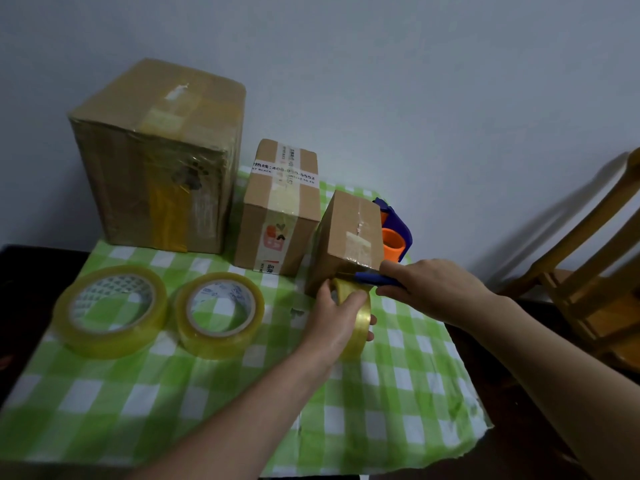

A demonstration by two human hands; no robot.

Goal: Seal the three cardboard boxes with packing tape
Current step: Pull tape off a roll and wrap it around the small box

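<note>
views: one, head-worn, wide-angle | position: above the near edge of the checked cloth (138,410) | facing: forward and down, toward the wall (415,81) behind it | range: close, left hand (337,318) and right hand (433,289) near mid-frame, cloth filling the lower half | distortion: straight edges bow toward the frame borders
</note>
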